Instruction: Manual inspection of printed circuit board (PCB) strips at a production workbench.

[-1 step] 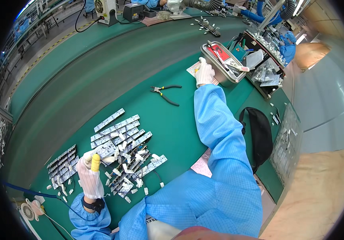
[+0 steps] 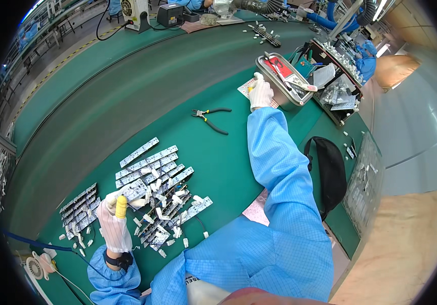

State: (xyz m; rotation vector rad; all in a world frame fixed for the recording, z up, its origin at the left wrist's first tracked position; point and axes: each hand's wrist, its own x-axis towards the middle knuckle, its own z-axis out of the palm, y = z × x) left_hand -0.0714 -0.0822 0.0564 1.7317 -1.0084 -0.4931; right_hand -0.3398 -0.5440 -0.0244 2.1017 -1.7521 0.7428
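Note:
My left hand (image 2: 114,222), in a white glove with a yellow finger cot, is closed on the end of a white circuit board (image 2: 135,190). The board lies over a heap of strip-shaped circuit boards (image 2: 147,166) with dark wires and white connectors. Farther off, my right hand (image 2: 261,94), also gloved with a yellow cot, has its fingers bent together on a sheet of small red-and-white labels (image 2: 246,88). Its fingertips are partly hidden. That hand is beside a metal box with a clear lid (image 2: 285,96). Between my hands lie open cutting pliers (image 2: 211,120).
Another stack of boards (image 2: 79,206) sits left of my left hand. A black pouch (image 2: 327,175) lies by my right forearm. Behind the metal box stands a bin (image 2: 337,86) of bags and papers. A small fan (image 2: 40,265) is at the lower left. Beyond runs a dark conveyor belt (image 2: 127,96).

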